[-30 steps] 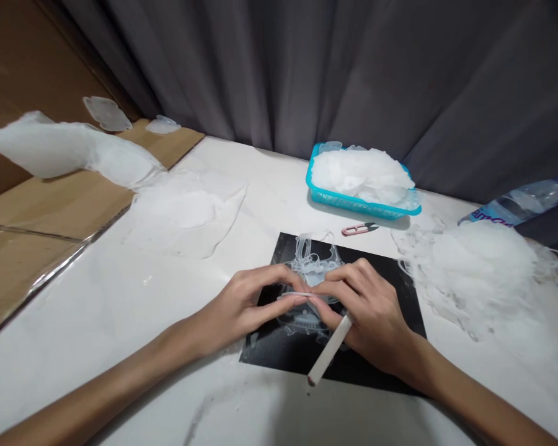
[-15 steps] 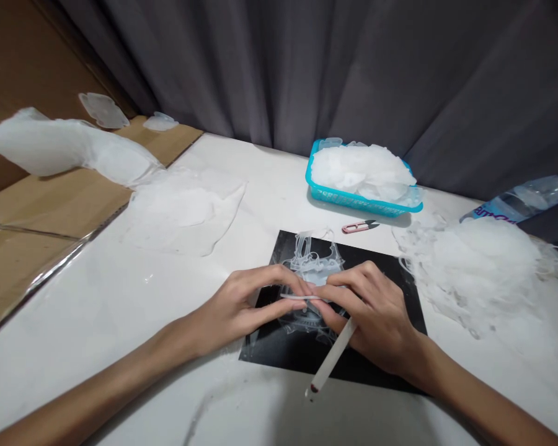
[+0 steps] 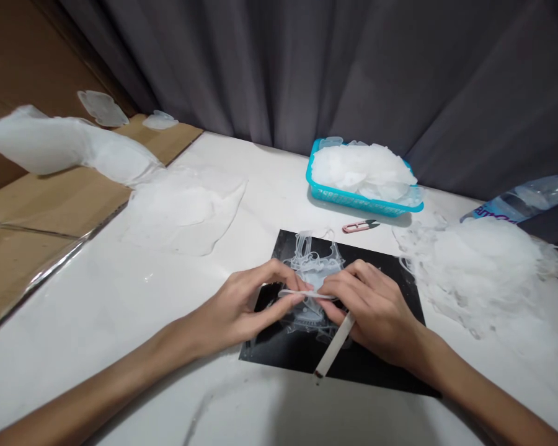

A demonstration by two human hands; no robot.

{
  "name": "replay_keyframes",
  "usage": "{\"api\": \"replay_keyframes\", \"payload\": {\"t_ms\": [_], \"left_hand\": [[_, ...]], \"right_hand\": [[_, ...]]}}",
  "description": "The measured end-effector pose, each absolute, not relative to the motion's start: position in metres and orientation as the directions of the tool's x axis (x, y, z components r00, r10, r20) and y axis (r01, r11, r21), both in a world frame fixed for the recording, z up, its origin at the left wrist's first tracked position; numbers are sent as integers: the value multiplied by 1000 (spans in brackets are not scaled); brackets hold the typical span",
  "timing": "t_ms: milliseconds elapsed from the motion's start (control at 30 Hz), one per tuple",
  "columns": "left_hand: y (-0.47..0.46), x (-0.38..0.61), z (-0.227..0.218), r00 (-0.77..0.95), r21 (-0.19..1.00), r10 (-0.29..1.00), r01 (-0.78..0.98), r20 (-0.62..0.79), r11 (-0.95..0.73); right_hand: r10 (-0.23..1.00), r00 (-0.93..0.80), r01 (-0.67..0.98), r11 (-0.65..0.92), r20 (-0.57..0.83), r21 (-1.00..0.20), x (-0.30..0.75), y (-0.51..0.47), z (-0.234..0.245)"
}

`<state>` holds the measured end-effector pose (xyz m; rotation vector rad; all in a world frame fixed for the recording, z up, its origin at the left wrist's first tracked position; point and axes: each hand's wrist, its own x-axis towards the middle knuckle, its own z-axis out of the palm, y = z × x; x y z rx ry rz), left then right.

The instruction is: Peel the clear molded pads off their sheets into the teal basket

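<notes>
Translucent piece (image 3: pixel 313 294) is being held edge-on over the black mat (image 3: pixel 376 364). Fingers of your left hand (image 3: pixel 246 303) are pinching it; your right hand (image 3: pixel 374 303) is pinching it too, while holding 1 white stick (image 3: pixel 333 347). You are seemingly working its edge; the next move is likely calling for steady support.

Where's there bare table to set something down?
Bare white tabletop shows between the translucent plastic and teal basket, and in front of the black mat. Crowded: at right, a white pile before the bottle; on the mat, clear scraps under the left hand and right hand.
</notes>
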<state>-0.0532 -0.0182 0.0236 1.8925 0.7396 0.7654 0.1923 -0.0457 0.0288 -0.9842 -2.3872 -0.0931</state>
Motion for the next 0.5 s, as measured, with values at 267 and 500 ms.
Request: {"api": "replay_keyframes", "payload": {"t_ms": [267, 500], "left_hand": [[-21, -54, 27, 704, 833, 644, 136, 299, -536], [-20, -54, 29, 721, 788, 593, 109, 357, -607]], "right_hand": [[614, -611, 642, 754, 499, -141, 191, -48, 27], [606, -616, 625, 765, 504, -157, 191, -48, 26]]}}
